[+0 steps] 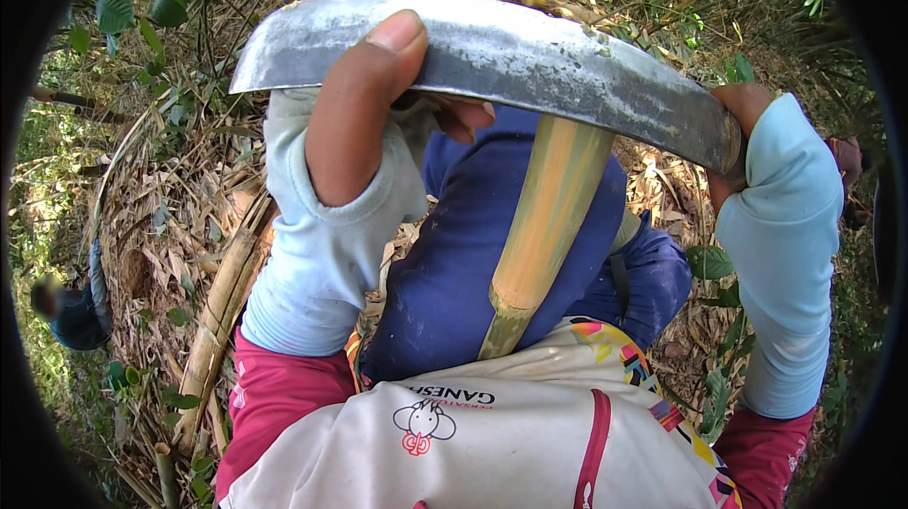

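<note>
Clearly, in the head view, the left hand clamps thumb-over on the blunt back of a curved steel blade, while the right hand, mostly hidden, probably grips its far end. Beneath rests a bamboo stick, stiff, light, smooth-skinned and likely slippery; the blade looks heavy and is best held by its spine.

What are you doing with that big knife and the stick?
A person holds a long curved grey metal blade across a yellow-green bamboo stick, out among dry leaves. The left hand, in a pale blue sleeve, grips one end with the thumb on top. The right hand holds the other end. The stick's lower end rests against the person's body, and its top meets the blade.
</note>
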`<state>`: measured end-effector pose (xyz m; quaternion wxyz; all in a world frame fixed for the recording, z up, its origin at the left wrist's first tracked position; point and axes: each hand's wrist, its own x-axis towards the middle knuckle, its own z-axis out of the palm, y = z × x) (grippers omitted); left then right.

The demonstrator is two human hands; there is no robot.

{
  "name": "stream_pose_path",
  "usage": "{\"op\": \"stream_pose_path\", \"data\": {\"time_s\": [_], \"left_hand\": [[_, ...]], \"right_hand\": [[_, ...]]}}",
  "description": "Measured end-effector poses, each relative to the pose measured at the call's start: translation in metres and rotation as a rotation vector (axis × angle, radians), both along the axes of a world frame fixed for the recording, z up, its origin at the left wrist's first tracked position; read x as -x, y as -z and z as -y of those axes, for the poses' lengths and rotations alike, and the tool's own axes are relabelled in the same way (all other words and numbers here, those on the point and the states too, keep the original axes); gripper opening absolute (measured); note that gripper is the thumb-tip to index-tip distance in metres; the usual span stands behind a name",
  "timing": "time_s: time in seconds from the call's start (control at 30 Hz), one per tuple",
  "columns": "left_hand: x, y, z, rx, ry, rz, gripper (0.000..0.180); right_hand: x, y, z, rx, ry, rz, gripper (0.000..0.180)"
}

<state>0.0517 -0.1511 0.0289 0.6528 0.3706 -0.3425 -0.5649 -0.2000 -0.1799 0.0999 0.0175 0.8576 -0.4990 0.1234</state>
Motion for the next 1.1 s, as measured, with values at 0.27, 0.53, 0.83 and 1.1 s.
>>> {"op": "stream_pose_path", "data": {"time_s": [0.27, 0.53, 0.83, 1.1], "left_hand": [[0.008, -0.005, -0.039, -0.139, -0.168, 0.089, 0.035], [-0.002, 0.022, -0.089, -0.185, -0.107, 0.223, 0.042], [-0.014, 0.032, -0.121, -0.189, 0.109, 0.327, 0.044], [-0.014, 0.040, -0.129, -0.236, 0.151, 0.260, 0.040]], "right_hand": [[-0.013, -0.004, -0.025, -0.101, -0.068, -0.173, 0.048], [-0.002, 0.019, -0.052, -0.181, -0.114, -0.226, 0.026], [-0.007, 0.024, -0.066, -0.352, -0.133, -0.307, 0.017], [-0.001, 0.025, -0.071, -0.334, -0.154, -0.378, 0.017]]}}
